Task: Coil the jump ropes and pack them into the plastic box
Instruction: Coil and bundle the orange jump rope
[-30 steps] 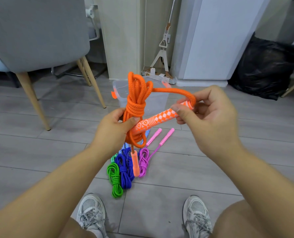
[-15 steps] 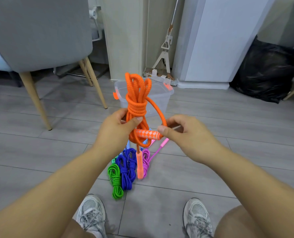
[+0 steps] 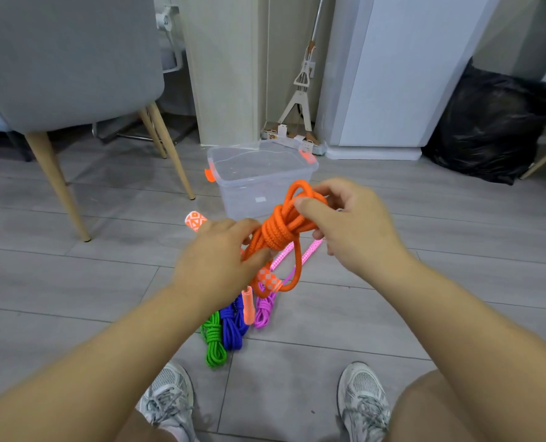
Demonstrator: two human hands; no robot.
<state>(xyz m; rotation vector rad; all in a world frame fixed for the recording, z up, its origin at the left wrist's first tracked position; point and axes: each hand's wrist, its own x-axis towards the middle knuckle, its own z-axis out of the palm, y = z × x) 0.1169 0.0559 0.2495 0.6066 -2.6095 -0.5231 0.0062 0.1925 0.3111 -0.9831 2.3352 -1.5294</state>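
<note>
I hold a coiled orange jump rope (image 3: 278, 231) in the air above the floor. My left hand (image 3: 220, 256) grips its lower part and one orange-white patterned handle (image 3: 196, 221) that sticks out past the knuckles. My right hand (image 3: 348, 224) pinches the top loops of the coil. The other orange handle (image 3: 247, 303) dangles below. A clear plastic box (image 3: 258, 180) with orange latches stands open on the floor just beyond my hands. On the floor beneath lie coiled green (image 3: 214, 342), blue (image 3: 233, 327) and purple (image 3: 263, 309) ropes with pink handles (image 3: 309, 253).
A grey chair (image 3: 74, 59) with wooden legs stands at the left. A mop (image 3: 300, 90) leans at the wall behind the box, beside a white appliance (image 3: 392, 74). A black bag (image 3: 494, 129) sits at the right. My shoes (image 3: 169, 400) are at the bottom.
The orange coil has dropped lower and tilted toward the right. My right hand let go of the patterned handle and moved up to the coil's top loops; that handle now pokes out left.
</note>
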